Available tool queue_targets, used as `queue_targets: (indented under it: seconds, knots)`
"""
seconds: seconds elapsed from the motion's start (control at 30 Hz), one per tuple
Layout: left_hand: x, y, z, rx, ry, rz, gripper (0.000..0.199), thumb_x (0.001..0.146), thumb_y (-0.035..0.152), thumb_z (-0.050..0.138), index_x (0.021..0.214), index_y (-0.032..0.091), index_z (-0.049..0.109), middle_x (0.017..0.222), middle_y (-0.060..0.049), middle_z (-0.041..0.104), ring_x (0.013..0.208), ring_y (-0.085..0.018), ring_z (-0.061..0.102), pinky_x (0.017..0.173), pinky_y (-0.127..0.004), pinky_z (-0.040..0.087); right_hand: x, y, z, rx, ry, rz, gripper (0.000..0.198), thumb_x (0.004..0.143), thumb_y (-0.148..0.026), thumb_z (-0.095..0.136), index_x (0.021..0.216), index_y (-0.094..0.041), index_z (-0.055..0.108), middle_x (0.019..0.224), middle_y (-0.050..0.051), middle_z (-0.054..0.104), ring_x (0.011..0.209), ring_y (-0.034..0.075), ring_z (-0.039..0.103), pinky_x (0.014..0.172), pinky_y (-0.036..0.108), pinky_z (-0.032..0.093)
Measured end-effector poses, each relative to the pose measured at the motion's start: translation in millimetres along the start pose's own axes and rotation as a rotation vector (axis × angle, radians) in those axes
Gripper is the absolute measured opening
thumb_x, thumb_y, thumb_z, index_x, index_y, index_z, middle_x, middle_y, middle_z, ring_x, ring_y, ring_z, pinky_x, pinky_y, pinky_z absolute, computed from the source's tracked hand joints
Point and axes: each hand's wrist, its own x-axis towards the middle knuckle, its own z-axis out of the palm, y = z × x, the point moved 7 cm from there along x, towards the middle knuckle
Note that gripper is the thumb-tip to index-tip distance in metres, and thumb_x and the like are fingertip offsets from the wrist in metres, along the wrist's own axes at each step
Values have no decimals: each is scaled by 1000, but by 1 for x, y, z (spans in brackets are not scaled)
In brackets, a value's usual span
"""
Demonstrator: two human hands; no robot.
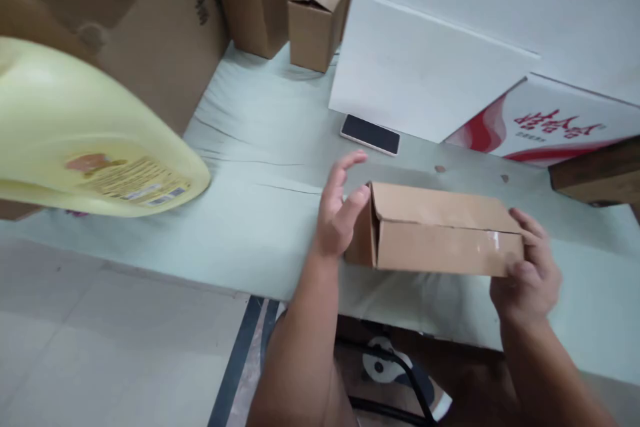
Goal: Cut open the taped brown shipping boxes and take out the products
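Observation:
A brown cardboard box (440, 227), its top flaps meeting along a seam with a shiny bit of clear tape near the right end, is held over the near part of the table. My right hand (533, 267) grips its right end, thumb at the front and fingers behind. At the left end is my left hand (343, 207), with thumb and fingers spread; the thumb tip is by the box's upper left corner. Whether it touches the box there I cannot tell. Just beyond lies a phone (371, 135) with a dark screen.
A large yellow bottle (100, 140) is at the left, before a big carton (150, 27). Small cardboard boxes (315, 20) stand at the back. White cartons with red print (550, 117) fill the back right. The table's cloth (250, 213) ends at the near edge.

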Motion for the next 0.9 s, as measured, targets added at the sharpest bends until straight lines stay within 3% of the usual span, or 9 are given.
queue_targets:
  seconds: [0.07,0.13,0.27,0.33,0.5,0.57,0.67,0.77,0.9]
  knots:
    - [-3,-4,36,-14,-275,-44,39,92,50,58,124,28,64,145,-9,62,138,-31,56,116,-48,45,-19,24,-6,143,61,212,41,86,-61,56,114,-35,68,126,12,68,123,41,64,97,62,51]
    - [-5,-5,54,19,-354,-43,44,88,58,63,120,28,67,144,-10,61,137,-33,56,116,-52,44,-28,30,-6,242,111,302,42,87,-61,54,116,-33,65,120,10,68,113,36,67,93,59,54]
    - [1,-14,60,79,-285,-53,52,78,64,74,118,31,69,146,-8,58,140,-35,52,117,-51,43,-23,24,-5,284,49,293,55,90,-68,48,127,-29,57,132,11,62,121,31,64,99,52,54]
    - [4,-21,60,76,-260,-70,55,72,63,79,117,32,69,144,-6,59,140,-34,52,115,-48,44,-17,29,-17,230,22,278,56,94,-68,37,127,-26,57,127,12,64,119,29,65,98,49,55]
    - [8,-35,69,75,-185,-143,55,65,61,83,110,30,71,136,-6,63,133,-31,57,112,-44,45,-7,72,-74,-459,-12,440,32,88,-43,54,108,-20,63,104,12,66,95,26,63,89,46,52]
    - [7,-37,70,52,-118,-155,57,62,60,85,106,27,71,130,-7,65,126,-31,61,105,-42,48,-10,92,-87,-648,-142,559,44,85,-43,57,121,-19,63,108,14,66,93,28,63,83,45,52]
    - [5,-39,66,4,-10,-144,56,61,57,87,105,27,69,120,-5,68,115,-27,67,100,-39,50,-20,110,-88,-727,-370,665,58,87,-41,56,140,-18,56,104,14,70,88,29,64,74,40,49]
    - [-2,-37,61,-50,37,-80,53,71,54,82,118,37,63,117,1,69,109,-22,69,102,-40,50,-22,114,-87,-611,-341,661,59,84,-34,56,141,-19,56,80,6,69,69,23,60,66,35,45]
    - [-15,-28,69,-57,-105,-6,63,70,63,78,126,38,62,127,-1,69,117,-28,64,101,-46,52,-12,117,-91,-17,-45,666,38,84,-33,53,119,-25,64,74,0,66,57,17,58,59,31,47]
